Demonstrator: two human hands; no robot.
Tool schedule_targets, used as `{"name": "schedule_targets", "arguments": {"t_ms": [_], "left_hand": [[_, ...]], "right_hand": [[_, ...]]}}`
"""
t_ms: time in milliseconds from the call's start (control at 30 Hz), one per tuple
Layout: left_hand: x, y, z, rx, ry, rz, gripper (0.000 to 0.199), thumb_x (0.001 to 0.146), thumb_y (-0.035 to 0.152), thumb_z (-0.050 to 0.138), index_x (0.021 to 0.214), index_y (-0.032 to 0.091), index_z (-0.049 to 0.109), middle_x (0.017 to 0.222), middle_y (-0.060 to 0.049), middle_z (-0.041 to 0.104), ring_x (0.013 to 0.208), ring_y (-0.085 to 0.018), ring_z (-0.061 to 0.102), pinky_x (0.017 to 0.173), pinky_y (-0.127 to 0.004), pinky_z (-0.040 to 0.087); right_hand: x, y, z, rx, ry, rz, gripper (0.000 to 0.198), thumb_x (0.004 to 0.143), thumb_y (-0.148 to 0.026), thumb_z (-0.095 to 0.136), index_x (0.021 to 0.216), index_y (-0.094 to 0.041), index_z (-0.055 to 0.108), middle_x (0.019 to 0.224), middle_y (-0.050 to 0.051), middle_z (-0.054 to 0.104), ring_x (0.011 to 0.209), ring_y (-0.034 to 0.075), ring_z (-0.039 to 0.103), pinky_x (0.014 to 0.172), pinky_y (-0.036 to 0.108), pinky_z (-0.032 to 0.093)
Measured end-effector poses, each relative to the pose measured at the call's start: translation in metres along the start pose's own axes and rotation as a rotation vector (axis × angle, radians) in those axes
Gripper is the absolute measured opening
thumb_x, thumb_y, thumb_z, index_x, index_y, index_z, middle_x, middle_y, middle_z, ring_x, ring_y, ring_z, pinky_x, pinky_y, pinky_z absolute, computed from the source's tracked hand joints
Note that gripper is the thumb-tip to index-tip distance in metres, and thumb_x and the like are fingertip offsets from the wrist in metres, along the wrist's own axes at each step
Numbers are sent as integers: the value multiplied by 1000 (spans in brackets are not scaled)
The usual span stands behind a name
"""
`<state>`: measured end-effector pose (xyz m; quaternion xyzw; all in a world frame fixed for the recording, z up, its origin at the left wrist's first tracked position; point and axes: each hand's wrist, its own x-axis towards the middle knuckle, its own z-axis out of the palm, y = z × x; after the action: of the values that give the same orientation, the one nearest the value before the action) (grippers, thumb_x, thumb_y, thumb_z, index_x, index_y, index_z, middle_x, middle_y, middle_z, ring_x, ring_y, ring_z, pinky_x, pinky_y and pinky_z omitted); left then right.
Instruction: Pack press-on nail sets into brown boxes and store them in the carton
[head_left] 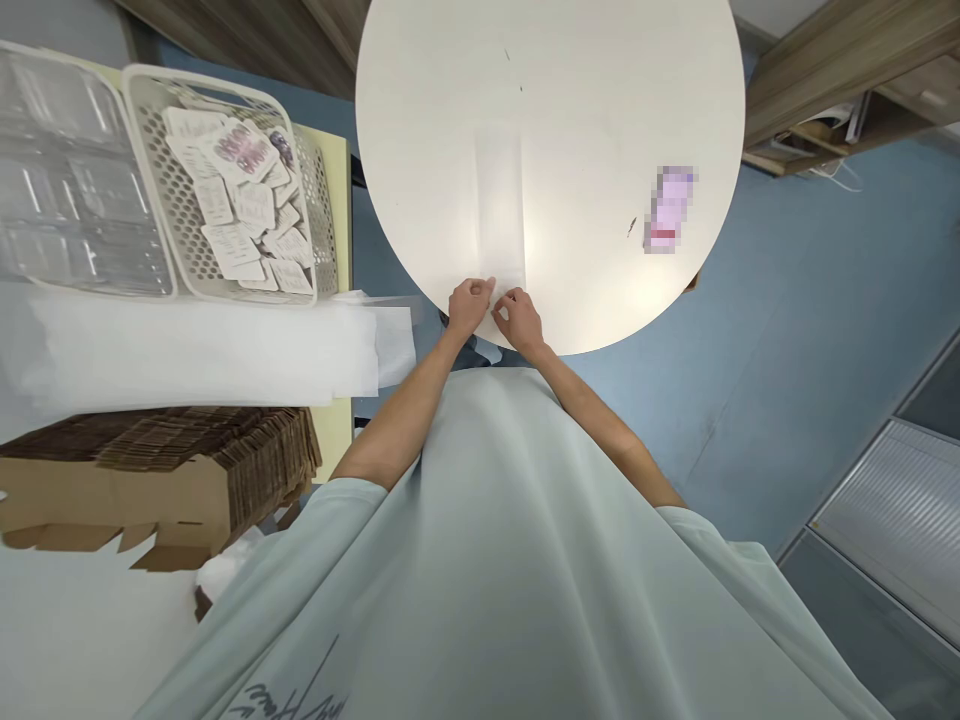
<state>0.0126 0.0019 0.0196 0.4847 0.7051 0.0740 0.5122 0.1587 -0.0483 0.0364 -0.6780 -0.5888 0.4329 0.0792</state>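
Note:
A long, translucent strip, like thin plastic film, lies flat on the round white table. Its near end reaches the table's front edge, where both my hands are. My left hand has its fingers curled in a pinch at the strip's near left corner. Close beside it, my right hand pinches at the near right corner, thumb and fingertips together. The strip's edge between the fingertips is too faint to make out fully.
A blurred-out pink object lies on the table's right side. To the left stand a white basket of printed cards, clear plastic trays, a stack of white sheets and folded cardboard boxes. Wooden furniture is at the upper right.

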Motion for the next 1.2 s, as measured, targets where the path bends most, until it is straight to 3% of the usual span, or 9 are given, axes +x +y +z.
{"name": "schedule_targets", "arguments": {"t_ms": [67,233,400,533,833,1000,1100,1200], "left_hand": [[2,1,3,-18,6,-58,28,106,38,68,123,19,81,124,-12,87,116,-27,83,111,-41,64],[11,-1,7,-69,45,-146,27,99,34,71,118,20,83,122,-12,87,116,-30,82,114,-45,62],[16,-1,11,11,60,-165,26,100,34,71,120,21,83,129,-15,85,131,-34,78,118,-47,59],[17,1,18,10,98,-204,24,100,30,68,118,21,82,127,-16,84,130,-36,77,118,-51,58],[10,3,24,30,170,-206,17,103,34,67,105,22,79,119,-15,85,122,-36,76,117,-54,58],[6,4,25,89,155,-192,23,106,29,60,122,22,75,127,-16,81,127,-37,73,118,-58,58],[-1,5,23,194,175,-49,50,103,24,59,153,17,63,158,-22,67,150,-41,62,125,-60,53],[-10,5,18,270,67,322,72,104,29,59,173,15,45,183,-24,44,174,-45,36,139,-65,36]], "right_hand": [[-1,0,2,2,-10,0,13,110,-24,65,110,-23,78,131,13,67,129,30,61,93,40,61],[0,6,-2,51,36,13,14,109,-33,71,117,-23,77,137,14,67,135,32,61,104,45,62],[8,31,-15,118,204,170,30,112,-40,65,133,-20,72,141,19,69,134,34,65,117,53,58],[20,45,-17,212,214,286,37,110,-44,70,138,-21,70,134,16,77,123,32,73,116,53,58],[32,43,-7,295,162,330,31,110,-54,70,113,-22,73,120,15,83,116,31,78,111,49,61],[34,44,-5,340,178,346,36,108,-59,72,108,-23,71,117,14,83,111,30,78,109,50,63],[36,45,-6,337,159,363,33,108,-56,72,106,-23,71,116,13,82,111,30,77,111,51,62],[39,49,-7,339,143,372,29,106,-52,74,104,-23,71,111,11,82,111,30,77,109,48,61]]}}
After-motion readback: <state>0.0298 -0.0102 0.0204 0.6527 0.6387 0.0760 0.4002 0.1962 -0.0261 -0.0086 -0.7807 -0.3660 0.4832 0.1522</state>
